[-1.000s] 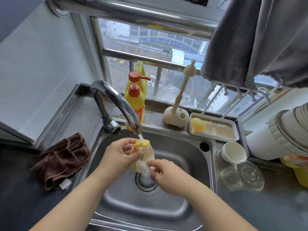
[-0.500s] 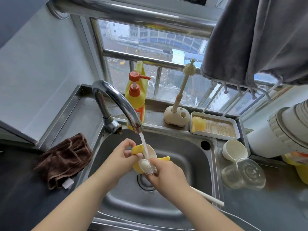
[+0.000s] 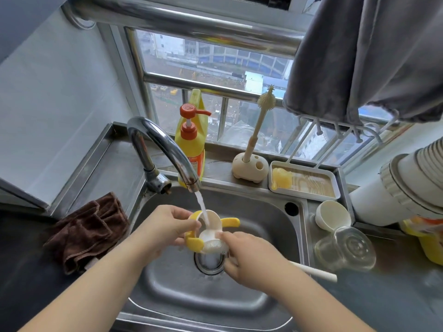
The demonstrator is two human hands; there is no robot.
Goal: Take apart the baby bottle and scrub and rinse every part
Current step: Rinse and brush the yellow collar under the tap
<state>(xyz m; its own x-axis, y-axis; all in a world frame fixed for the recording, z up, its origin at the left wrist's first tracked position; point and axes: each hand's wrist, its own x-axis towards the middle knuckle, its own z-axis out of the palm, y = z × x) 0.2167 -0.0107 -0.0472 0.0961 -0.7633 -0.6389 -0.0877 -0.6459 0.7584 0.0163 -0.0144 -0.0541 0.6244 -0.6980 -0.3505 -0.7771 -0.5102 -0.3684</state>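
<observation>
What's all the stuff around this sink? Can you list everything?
tap: one, chrome, running over sink
collar with handles: one, yellow-white, under the stream
brush: one, white, against the collar
soap bottle: one, yellow, ledge
spare brush: one, cream, in stand
tray: one, metal, ledge
cup: one, white, right counter
clear bottle: one, right counter
cloth: one, brown, left counter
left hand: holds collar
right hand: holds brush

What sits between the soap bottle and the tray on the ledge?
In the head view, a brush stand holding an upright brush sits between the soap bottle and the tray.
</observation>
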